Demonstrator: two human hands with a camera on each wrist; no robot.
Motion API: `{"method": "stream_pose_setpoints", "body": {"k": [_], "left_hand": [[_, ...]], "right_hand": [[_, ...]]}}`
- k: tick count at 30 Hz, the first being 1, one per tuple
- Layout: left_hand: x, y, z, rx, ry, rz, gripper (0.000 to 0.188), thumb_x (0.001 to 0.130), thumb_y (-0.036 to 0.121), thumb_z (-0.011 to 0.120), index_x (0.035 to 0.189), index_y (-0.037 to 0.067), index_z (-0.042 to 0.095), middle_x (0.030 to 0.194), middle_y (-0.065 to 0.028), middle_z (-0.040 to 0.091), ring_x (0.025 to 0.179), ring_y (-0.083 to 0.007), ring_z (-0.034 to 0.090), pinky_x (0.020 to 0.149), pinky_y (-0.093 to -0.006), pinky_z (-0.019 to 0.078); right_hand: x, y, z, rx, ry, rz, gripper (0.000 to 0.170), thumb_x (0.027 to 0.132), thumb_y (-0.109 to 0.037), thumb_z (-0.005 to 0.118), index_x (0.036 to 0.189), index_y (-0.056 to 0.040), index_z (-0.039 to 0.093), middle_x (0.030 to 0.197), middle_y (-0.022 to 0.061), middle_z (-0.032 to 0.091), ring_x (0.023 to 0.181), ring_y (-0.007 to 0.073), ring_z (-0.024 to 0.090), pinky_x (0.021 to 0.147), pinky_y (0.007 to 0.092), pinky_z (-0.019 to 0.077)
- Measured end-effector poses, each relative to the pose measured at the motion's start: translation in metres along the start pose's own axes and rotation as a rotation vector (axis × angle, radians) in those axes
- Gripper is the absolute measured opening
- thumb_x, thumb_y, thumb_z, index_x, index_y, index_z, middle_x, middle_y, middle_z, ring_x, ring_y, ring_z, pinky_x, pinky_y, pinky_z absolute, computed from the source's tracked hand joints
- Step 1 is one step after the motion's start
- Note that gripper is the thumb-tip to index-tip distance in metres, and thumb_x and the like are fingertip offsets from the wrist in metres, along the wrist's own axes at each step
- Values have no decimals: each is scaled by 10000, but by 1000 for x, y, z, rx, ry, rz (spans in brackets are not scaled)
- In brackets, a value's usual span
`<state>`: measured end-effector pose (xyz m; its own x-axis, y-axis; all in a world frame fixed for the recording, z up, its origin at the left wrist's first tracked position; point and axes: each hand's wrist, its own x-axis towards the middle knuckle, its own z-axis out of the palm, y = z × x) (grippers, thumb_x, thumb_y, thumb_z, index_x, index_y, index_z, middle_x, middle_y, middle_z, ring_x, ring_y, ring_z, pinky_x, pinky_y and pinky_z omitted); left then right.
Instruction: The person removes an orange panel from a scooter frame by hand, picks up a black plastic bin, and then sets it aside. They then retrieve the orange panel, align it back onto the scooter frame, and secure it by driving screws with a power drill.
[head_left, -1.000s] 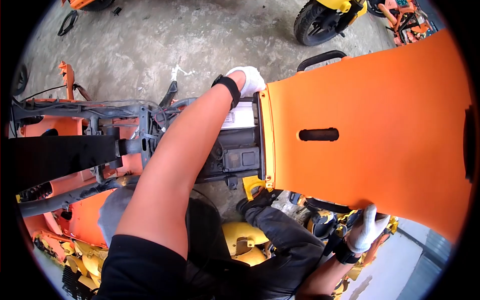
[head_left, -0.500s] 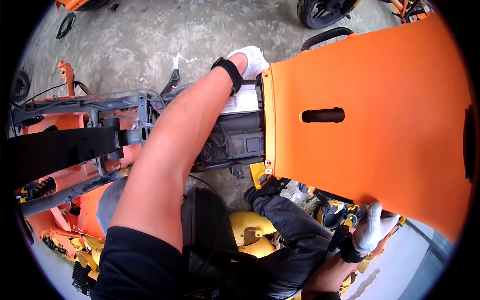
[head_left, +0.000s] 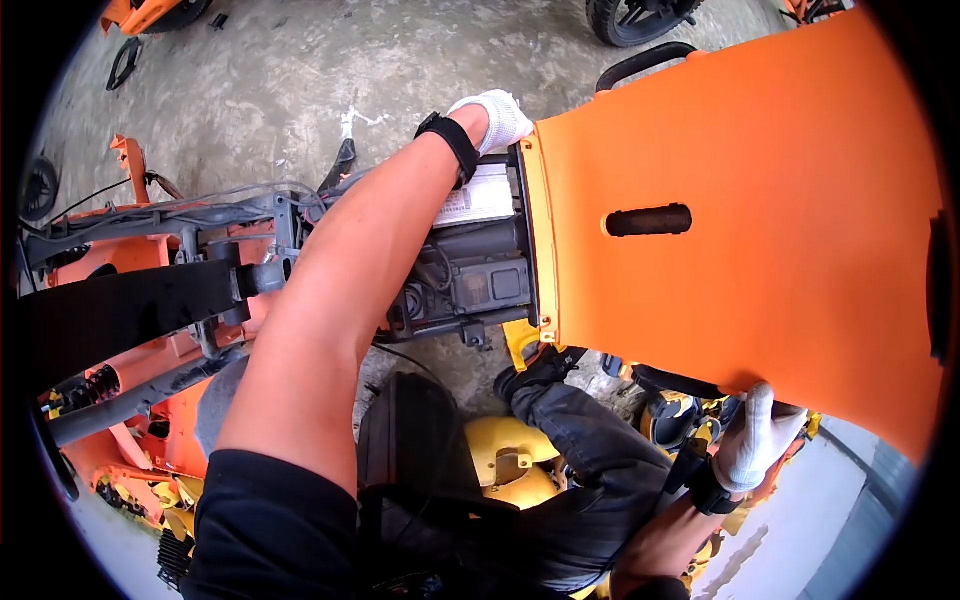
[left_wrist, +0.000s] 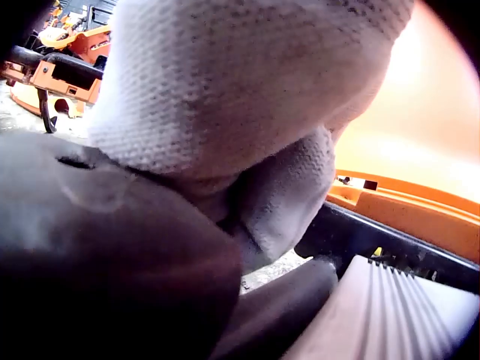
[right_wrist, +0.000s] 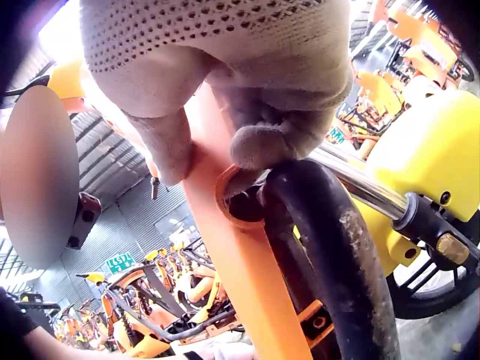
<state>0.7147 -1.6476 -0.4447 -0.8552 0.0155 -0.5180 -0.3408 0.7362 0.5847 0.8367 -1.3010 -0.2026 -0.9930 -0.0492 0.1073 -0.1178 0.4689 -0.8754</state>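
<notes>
A large orange panel (head_left: 760, 270) with a slot spans the right of the head view. At its upper near corner is my gloved left hand (head_left: 495, 118), fingers curled at the edge beside the dark frame (head_left: 518, 230). The left wrist view shows the bent glove (left_wrist: 240, 82) above a dark rounded part (left_wrist: 97, 240), its fingertips partly hidden. My gloved right hand (head_left: 760, 438) grips the panel's lower edge, thumb on the orange surface. Up close, the right glove (right_wrist: 225, 75) pinches the orange rim (right_wrist: 244, 262), next to a scuffed black bar (right_wrist: 337, 247).
A black battery-like box (head_left: 490, 285) and a white labelled part (head_left: 478, 195) lie in the frame. Yellow parts (head_left: 510, 450) are on the floor by a leg (head_left: 590, 430). A wheel (head_left: 640, 15) stands beyond the panel, and orange vehicle parts (head_left: 150, 260) are at left.
The panel and both hands appear higher in the head view than a second ago, as does the background wheel. Both hands keep their places on the panel's edges.
</notes>
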Motion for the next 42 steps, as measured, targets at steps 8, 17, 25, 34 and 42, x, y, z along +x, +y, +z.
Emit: {"method": "stream_pose_setpoints", "body": {"k": [8, 17, 25, 34, 42], "left_hand": [[5, -5, 0, 76, -3, 59, 455, 868, 379, 476, 1024, -11, 650, 1062, -223, 638, 1004, -369, 598, 847, -386, 468], [-61, 43, -21, 17, 361, -113, 294, 798, 237, 531, 955, 55, 702, 997, -219, 653, 926, -399, 632, 794, -396, 508], [-117, 49, 39, -77, -72, 72, 564, 868, 450, 468, 1088, -48, 614, 1057, -273, 626, 1009, -404, 597, 882, -406, 458], [-123, 76, 43, 125, 12, 17, 438, 926, 334, 417, 1063, -26, 626, 1080, -251, 622, 1022, -396, 594, 896, -431, 456], [-99, 68, 52, 164, -19, -119, 305, 931, 245, 451, 1147, 166, 651, 1127, -129, 645, 1048, -318, 620, 819, -488, 517]], "right_hand": [[1, -1, -1, -21, -40, 17, 257, 868, -123, 641, 1051, 16, 524, 868, 88, 619, 694, 154, 570, 652, 271, 467], [7, -6, 10, -4, 94, 23, 243, 824, -29, 677, 1029, 13, 554, 890, 46, 613, 769, 107, 550, 738, 255, 449], [5, -12, 13, 21, 68, -16, 180, 849, -38, 657, 1000, 0, 567, 831, 38, 598, 685, 104, 533, 639, 223, 417], [4, -13, 8, -39, 28, 49, 132, 849, -64, 658, 937, -4, 580, 732, 33, 585, 631, 95, 518, 621, 226, 408], [2, -15, 12, 14, 55, 58, 129, 854, -46, 641, 947, 16, 575, 750, 65, 607, 634, 124, 545, 641, 257, 444]]}}
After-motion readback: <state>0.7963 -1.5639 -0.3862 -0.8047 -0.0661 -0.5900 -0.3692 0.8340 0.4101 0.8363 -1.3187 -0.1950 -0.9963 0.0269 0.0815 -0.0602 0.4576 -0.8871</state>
